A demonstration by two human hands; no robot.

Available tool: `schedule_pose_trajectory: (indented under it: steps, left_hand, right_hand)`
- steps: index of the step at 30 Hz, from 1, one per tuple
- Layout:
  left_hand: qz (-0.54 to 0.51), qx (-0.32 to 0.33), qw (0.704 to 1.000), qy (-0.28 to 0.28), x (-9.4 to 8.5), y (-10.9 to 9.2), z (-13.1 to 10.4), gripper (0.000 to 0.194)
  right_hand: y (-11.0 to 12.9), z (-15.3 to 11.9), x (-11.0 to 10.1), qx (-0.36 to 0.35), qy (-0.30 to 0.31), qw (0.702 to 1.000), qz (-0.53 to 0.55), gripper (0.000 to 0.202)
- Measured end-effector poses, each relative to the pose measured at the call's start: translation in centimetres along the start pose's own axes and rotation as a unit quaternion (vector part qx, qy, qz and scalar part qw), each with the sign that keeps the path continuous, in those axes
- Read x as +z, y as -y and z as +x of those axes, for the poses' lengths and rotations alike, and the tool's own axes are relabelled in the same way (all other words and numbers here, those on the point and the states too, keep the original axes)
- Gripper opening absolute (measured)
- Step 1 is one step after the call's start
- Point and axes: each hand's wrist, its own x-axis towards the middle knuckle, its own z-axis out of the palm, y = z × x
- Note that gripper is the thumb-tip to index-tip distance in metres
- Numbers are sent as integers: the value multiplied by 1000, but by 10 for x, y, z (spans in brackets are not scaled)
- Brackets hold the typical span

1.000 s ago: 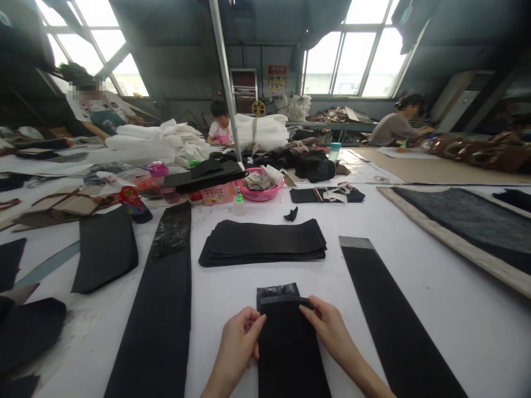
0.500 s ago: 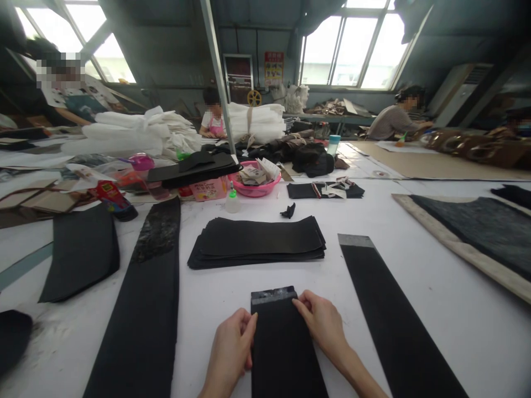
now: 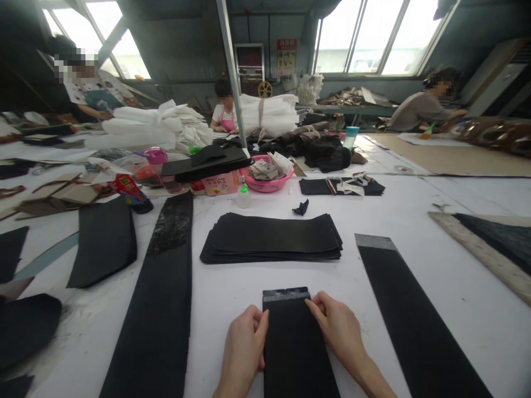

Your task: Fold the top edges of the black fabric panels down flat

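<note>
A long black strip (image 3: 296,348) lies in front of me, with a shiny greyish band across its far end. My left hand (image 3: 244,345) pinches its left edge between thumb and fingers. On the opposite edge, near the band, my right hand (image 3: 338,326) has thumb and forefinger closed on the strip. Just beyond the far end rests a stack of black panels (image 3: 271,237). Another black strip (image 3: 418,309) with a grey end lies to the right, and a wider black strip (image 3: 157,315) with a glossy patch lies to the left.
Behind the stack are a small bottle with a green tip (image 3: 244,196), a pink basket (image 3: 271,185) of scraps and a crumpled black scrap (image 3: 301,208). A metal post (image 3: 232,72) rises mid-table. White rolls (image 3: 153,127) are piled behind. Several people work farther back.
The camera view has turned slightly left, so everything sits farther right in the picture. Both hands keep the same hold on the black strip.
</note>
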Motion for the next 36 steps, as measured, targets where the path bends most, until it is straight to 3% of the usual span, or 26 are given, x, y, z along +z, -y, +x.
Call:
schedule_pose_trajectory:
  steps: [15,36]
  left_hand:
    - [23,-15,1000,4,-3,-8,3,34]
    - [44,-10,999,4,2,8,9,37]
  right_hand:
    - [4,0,-1,7,7,999,-43,32]
    - [7,-1,0,30,-14,999,-7,23]
